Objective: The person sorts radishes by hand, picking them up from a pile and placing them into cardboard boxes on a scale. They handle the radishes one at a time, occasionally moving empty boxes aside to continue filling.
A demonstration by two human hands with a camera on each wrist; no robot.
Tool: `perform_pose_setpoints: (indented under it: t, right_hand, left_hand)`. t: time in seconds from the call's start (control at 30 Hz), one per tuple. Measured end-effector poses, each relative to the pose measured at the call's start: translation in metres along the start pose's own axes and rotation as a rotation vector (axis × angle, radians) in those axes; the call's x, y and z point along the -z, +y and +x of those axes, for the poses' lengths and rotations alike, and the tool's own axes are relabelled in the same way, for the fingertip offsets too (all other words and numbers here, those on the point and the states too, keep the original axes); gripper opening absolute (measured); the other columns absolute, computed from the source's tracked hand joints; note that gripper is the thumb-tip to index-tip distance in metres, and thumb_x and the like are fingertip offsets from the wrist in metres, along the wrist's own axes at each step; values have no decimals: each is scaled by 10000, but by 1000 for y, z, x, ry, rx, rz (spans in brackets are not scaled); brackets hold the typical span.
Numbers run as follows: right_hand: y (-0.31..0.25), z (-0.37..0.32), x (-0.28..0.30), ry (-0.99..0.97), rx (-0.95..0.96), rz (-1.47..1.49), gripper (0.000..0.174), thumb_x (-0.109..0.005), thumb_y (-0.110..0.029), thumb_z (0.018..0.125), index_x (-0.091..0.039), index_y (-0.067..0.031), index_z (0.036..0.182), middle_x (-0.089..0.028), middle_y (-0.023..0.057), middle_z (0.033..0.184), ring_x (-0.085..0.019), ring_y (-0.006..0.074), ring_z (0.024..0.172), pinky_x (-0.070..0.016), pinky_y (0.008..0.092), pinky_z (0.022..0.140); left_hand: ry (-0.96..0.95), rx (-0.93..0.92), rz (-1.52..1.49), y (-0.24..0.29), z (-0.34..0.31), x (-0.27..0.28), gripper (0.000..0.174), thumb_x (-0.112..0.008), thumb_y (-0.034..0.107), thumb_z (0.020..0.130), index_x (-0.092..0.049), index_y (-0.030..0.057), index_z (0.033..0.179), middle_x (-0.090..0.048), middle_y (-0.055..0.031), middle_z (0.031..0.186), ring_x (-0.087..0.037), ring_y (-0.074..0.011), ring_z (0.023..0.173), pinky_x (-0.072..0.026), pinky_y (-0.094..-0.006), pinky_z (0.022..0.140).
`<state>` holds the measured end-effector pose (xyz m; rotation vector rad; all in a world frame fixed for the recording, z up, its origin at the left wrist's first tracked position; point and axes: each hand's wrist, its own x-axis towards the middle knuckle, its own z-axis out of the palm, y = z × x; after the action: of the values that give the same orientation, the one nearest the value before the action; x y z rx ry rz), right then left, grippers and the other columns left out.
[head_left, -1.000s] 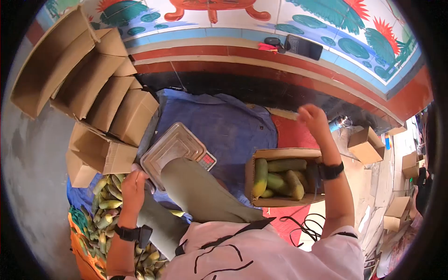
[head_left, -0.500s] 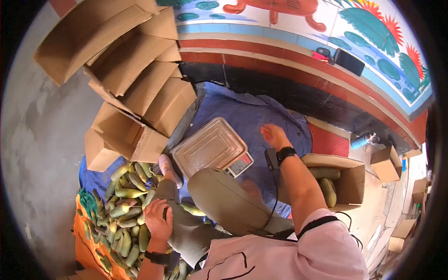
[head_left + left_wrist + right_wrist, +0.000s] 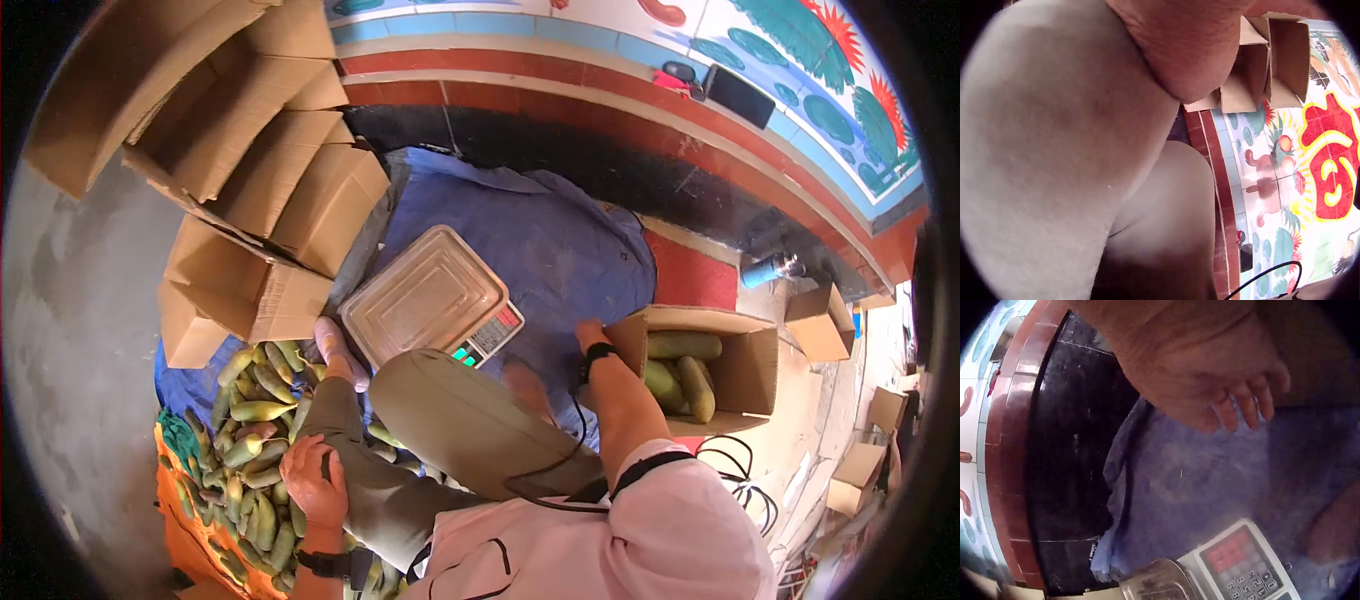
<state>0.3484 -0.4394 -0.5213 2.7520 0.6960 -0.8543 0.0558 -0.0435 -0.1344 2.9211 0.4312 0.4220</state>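
Observation:
My right hand (image 3: 590, 335) is low at the left end of a cardboard box (image 3: 745, 385) that holds several large green-yellow cucumbers (image 3: 695, 388). In the right wrist view its fingers (image 3: 1244, 406) are spread loosely, close to the box's brown side, with nothing held. My left hand (image 3: 313, 482) rests with relaxed fingers by the lower leg (image 3: 385, 500), beside a heap of cucumbers (image 3: 255, 470). In front of the knee stands a digital scale (image 3: 495, 330) with a shallow clear-lidded tray (image 3: 425, 295) on top and a green lit display.
Stacked cardboard boxes (image 3: 250, 150) stand at the left. A blue tarp (image 3: 540, 230) covers the floor before a tiled wall ledge, where a phone (image 3: 740, 95) lies. A bottle (image 3: 770, 270) and a small box (image 3: 822, 320) are at the right. A black cable (image 3: 735, 460) lies near the cucumber box.
My right hand has come down from its raised position and over the tarp to the box's left end. My left hand has moved back along the leg. The head view has shifted.

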Motion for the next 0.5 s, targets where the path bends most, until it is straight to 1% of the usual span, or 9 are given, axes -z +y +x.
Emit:
perform_pose_setpoints:
  t: [0.03,0.07,0.1,0.17,0.23,0.27,0.33,0.37,0.5]
  right_hand:
    - [13,29,-59,141,-17,-97,192,-517,-115,793,-675,-85,898,-653,122,943,-620,278,853,-485,384,699]
    - [-7,79,-90,283,-31,-196,170,-542,-121,773,-693,-104,849,-655,117,889,-611,287,824,-470,389,667]
    - [14,36,-72,274,-34,-189,170,-542,-121,773,-693,-104,849,-655,117,889,-611,287,824,-470,389,667]
    - [-28,-6,30,87,-120,-37,204,-506,-159,803,-696,-98,848,-658,112,910,-607,261,866,-460,382,715]
    - [1,36,-72,114,-176,58,209,-500,-155,813,-696,-98,860,-656,113,945,-617,260,892,-481,403,698]
    - [5,83,-95,148,-226,145,214,-493,-150,824,-696,-98,871,-654,114,980,-628,259,918,-502,423,680]
    - [-12,7,-14,49,-158,108,231,-482,-164,821,-696,-86,862,-654,121,971,-619,269,912,-483,402,685]
    - [-29,-18,64,-47,-82,63,250,-470,-177,818,-696,-74,853,-654,129,961,-609,279,905,-464,381,690]
    - [-28,-18,56,44,-127,235,265,-459,-168,827,-687,-39,867,-644,147,988,-610,301,914,-482,406,686]
  left_hand:
    - [2,-9,16,1,2,-1,124,-572,169,769,-584,49,794,-603,-91,962,-529,-306,949,-368,-428,866]
    - [5,-16,34,3,4,-1,129,-570,172,772,-581,47,798,-601,-93,964,-526,-308,948,-368,-429,865]
    - [-10,-18,38,6,6,-1,141,-557,182,787,-577,44,808,-597,-93,967,-521,-314,949,-366,-432,866]
    - [-24,-33,58,8,8,-3,149,-552,189,794,-575,43,810,-596,-91,973,-518,-315,953,-366,-433,867]
    - [-31,-55,75,12,12,-5,156,-548,197,800,-573,43,813,-594,-88,979,-515,-317,956,-365,-434,867]
    - [-33,-57,90,14,14,-6,162,-545,204,805,-573,44,815,-593,-87,984,-513,-316,961,-364,-435,867]
    - [-40,-68,104,18,18,-8,168,-543,211,809,-572,46,817,-591,-85,989,-510,-315,966,-363,-436,867]
    - [-46,-69,110,19,20,-9,167,-544,212,810,-571,48,823,-589,-85,994,-507,-313,974,-362,-436,869]
    - [-101,-47,102,29,30,-10,155,-548,205,808,-565,55,839,-587,-88,998,-503,-309,981,-357,-438,875]
